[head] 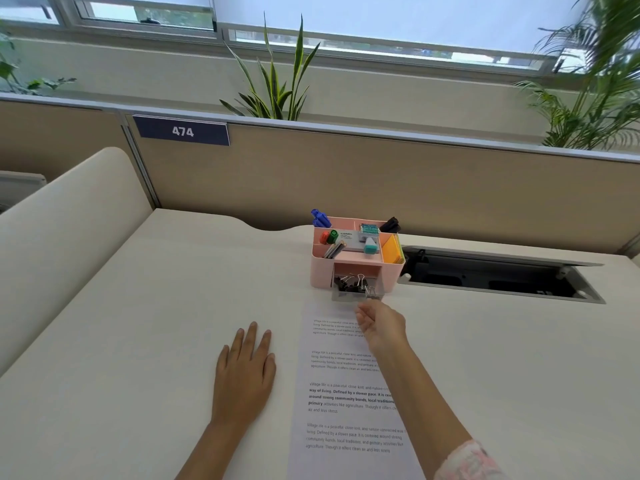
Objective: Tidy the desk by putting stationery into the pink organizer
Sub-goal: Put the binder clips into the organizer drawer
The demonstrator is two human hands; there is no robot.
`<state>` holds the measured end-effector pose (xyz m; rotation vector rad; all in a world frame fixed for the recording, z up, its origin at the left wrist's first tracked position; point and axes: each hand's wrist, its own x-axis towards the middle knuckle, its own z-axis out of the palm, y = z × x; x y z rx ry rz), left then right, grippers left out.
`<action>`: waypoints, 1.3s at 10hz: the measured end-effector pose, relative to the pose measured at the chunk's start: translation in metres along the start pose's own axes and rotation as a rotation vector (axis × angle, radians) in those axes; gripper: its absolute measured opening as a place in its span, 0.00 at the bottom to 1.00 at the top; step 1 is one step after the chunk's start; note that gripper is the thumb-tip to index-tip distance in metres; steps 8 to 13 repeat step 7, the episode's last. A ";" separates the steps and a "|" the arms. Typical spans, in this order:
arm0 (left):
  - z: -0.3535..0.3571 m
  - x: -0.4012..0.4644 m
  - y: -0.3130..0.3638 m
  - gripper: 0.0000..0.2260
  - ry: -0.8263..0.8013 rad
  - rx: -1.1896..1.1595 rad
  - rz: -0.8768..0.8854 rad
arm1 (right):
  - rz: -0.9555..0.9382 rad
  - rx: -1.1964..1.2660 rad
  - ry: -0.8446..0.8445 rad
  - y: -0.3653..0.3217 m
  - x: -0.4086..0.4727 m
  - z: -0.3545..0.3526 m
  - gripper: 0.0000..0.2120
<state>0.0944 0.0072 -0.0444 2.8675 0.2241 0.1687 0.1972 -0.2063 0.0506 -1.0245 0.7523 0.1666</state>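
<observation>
1. The pink organizer point(322, 271) stands at the far middle of the cream desk point(138, 323), close to the tan partition point(381, 174); its small clear drawer point(356, 293) is pulled open and holds binder clips point(349, 284).
2. Its top compartments hold blue markers point(320, 218), a red and a green marker point(329, 237), a black marker point(391, 224), pencils point(335, 250), a teal correction tape point(370, 245) and orange sticky notes point(392, 250).
3. The right hand point(381, 325) hovers just in front of the drawer, fingers loosely curled and holding nothing that can be seen.
4. The left hand point(247, 358) lies flat on the desk, fingers spread, empty.
5. A printed sheet point(346, 427) runs from the drawer toward the person, under the right forearm.
6. An open cable tray point(498, 275) is cut into the desk right of the organizer.
7. The partition bears a sign reading 474 point(182, 131); plants point(277, 81) and windows point(381, 19) rise behind it.
</observation>
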 end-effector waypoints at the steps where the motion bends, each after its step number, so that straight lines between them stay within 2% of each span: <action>1: -0.001 0.000 0.000 0.23 -0.002 0.000 -0.006 | 0.008 0.016 -0.019 0.002 0.003 0.009 0.05; 2: 0.001 0.001 -0.002 0.23 0.012 -0.006 -0.006 | -0.002 0.021 -0.007 -0.002 0.009 0.019 0.03; 4: 0.005 0.002 -0.003 0.23 0.027 0.005 -0.003 | -0.056 0.018 -0.032 -0.016 0.022 0.035 0.09; 6: 0.006 0.003 -0.004 0.23 0.045 0.012 0.002 | -0.063 -0.096 -0.074 -0.023 0.026 0.035 0.10; 7: 0.005 0.003 -0.003 0.23 0.049 -0.012 0.005 | -0.072 -0.146 -0.096 -0.024 0.021 0.024 0.06; 13: 0.005 0.003 -0.003 0.23 0.049 -0.012 0.005 | -0.072 -0.146 -0.096 -0.024 0.021 0.024 0.06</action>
